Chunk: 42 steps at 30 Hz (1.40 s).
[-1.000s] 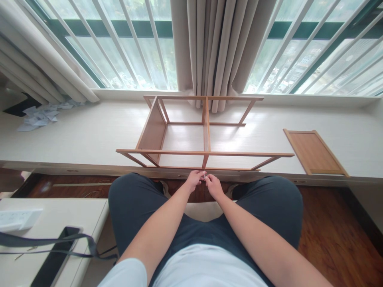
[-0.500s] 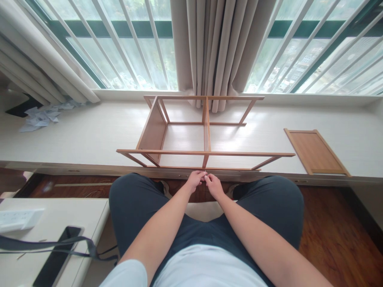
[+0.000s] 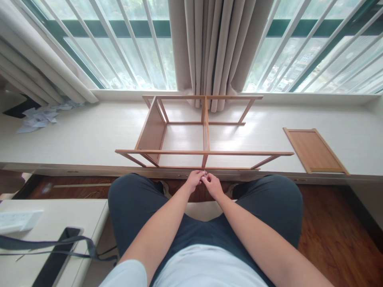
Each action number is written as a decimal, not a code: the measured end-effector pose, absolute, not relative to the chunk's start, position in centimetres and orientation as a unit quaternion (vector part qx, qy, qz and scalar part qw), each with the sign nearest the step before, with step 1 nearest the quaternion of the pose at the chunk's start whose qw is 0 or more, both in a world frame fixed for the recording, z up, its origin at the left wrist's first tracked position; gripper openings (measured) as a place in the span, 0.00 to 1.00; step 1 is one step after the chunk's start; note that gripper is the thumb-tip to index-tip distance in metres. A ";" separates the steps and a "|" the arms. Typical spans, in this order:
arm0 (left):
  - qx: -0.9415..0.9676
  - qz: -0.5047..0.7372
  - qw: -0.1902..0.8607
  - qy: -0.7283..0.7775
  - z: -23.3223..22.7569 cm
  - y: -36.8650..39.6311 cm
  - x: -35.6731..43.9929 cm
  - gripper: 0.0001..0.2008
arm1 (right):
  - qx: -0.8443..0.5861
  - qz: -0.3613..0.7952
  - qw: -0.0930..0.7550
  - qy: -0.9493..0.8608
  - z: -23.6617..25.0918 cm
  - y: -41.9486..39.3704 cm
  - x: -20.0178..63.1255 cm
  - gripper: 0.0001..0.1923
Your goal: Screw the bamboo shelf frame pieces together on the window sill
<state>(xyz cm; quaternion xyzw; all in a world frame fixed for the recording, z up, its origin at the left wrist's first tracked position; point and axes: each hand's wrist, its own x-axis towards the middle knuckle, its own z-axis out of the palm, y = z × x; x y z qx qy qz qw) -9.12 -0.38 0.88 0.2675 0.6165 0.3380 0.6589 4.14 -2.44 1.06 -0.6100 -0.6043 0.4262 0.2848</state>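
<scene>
My left hand [image 3: 195, 179] and my right hand [image 3: 212, 184] meet between my knees, fingertips pinched together. Between them a small, thin, pale piece [image 3: 205, 173] pokes up; it is too small to name, and the fingers hide most of it. Just beyond my hands a brown wooden shelf frame [image 3: 248, 153] lies on its side along the white window ledge. One solid panel [image 3: 151, 127] stands in its left end, and a crosspiece [image 3: 206, 127] spans its middle. The right end has no panel in it. Neither hand touches the frame.
A loose wooden panel [image 3: 316, 150] lies flat on the ledge [image 3: 74, 135] at the right. Crumpled paper [image 3: 38, 119] sits at its left end. A white side table [image 3: 89, 211] at my left carries a phone [image 3: 56, 259], a dark strap [image 3: 74, 240] and a white power strip [image 3: 19, 220].
My hands stay together in nearly the same place. The fingers have shifted slightly, and more of the small pale piece shows above them. The view has moved very slightly.
</scene>
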 end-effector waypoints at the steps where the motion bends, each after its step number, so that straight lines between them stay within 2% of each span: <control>1: 0.267 0.338 0.660 0.615 0.8 -0.3 -9.1 0.14 | -0.610 0.425 0.286 -0.605 1.0 -2.4 4.1 0.17; 30: 0.253 0.352 0.663 0.610 1.4 -0.1 -8.9 0.13 | -0.615 0.449 0.291 -0.579 1.9 -2.4 4.2 0.16; 42: 0.256 0.361 0.653 0.614 0.5 0.0 -8.8 0.15 | -0.620 0.407 0.289 -0.605 1.7 -2.4 4.3 0.14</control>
